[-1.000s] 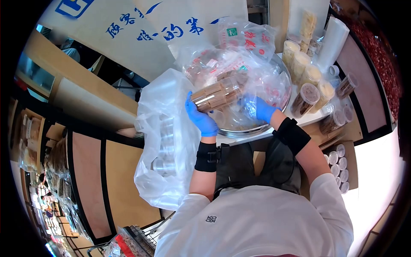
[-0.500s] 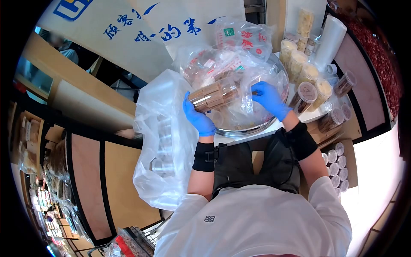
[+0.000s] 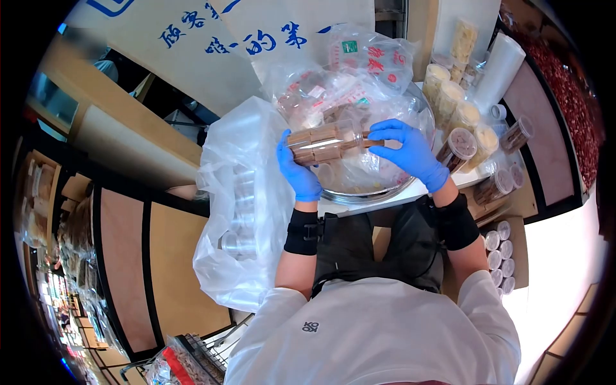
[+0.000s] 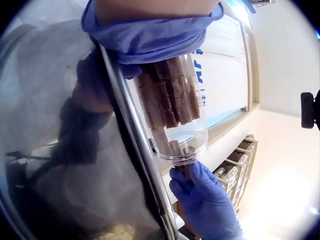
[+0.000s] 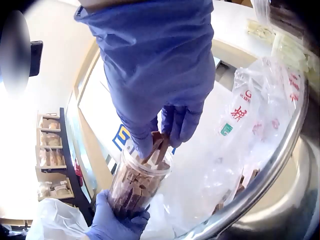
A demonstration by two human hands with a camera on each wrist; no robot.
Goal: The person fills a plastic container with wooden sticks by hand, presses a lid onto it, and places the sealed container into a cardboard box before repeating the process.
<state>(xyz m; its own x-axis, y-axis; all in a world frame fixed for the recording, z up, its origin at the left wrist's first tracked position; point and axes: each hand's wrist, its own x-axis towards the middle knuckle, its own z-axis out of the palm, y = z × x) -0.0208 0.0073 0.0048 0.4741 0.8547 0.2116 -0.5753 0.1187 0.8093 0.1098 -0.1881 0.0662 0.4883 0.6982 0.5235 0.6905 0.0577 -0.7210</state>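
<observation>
My blue-gloved left hand (image 3: 299, 173) grips the base end of a clear plastic jar (image 3: 328, 142), which lies tilted over a round metal basin (image 3: 366, 196). Brown stick-shaped pieces are packed in rows inside the jar. My right hand (image 3: 410, 154), also gloved in blue, pinches a few more brown sticks (image 5: 161, 147) between thumb and fingers. Their ends reach into the jar's open mouth in the right wrist view. Clear plastic bags (image 3: 321, 96) with red print fill the basin below, and more brown pieces (image 5: 240, 190) show among them.
To the right stand several filled jars (image 3: 459, 147) and a roll of plastic film (image 3: 500, 70). A large plastic sack (image 3: 221, 269) of clear jars hangs left of the basin. A box of lidded containers (image 3: 504, 253) is low at the right. A lettered board (image 3: 250, 38) rises behind.
My right hand has come out of the plastic bag with brown sticks and moved to the jar's mouth. The left hand keeps hold of the jar, now tilted closer to level.
</observation>
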